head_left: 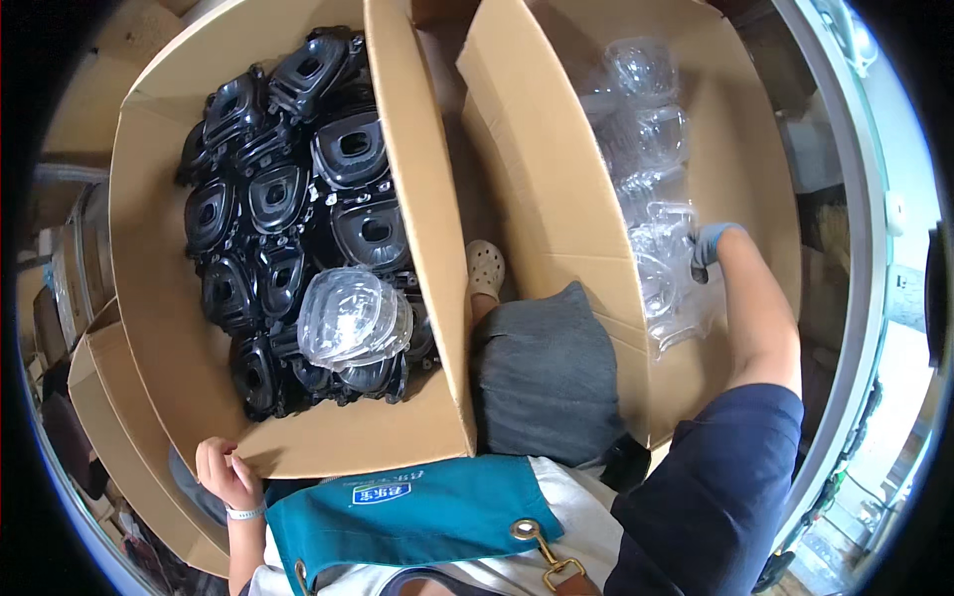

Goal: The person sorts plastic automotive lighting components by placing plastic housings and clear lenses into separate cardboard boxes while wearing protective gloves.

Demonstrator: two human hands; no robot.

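Many clear plastic shells [651,199] crumple glossily under the gloved right hand [708,246], clamped on them.

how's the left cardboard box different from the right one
The left cardboard box is packed with black moulded plastic parts; the right cardboard box holds clear plastic shells. The bare left hand grips the left box's rim; the gloved right hand reaches inside the right one. Both are open and brown.
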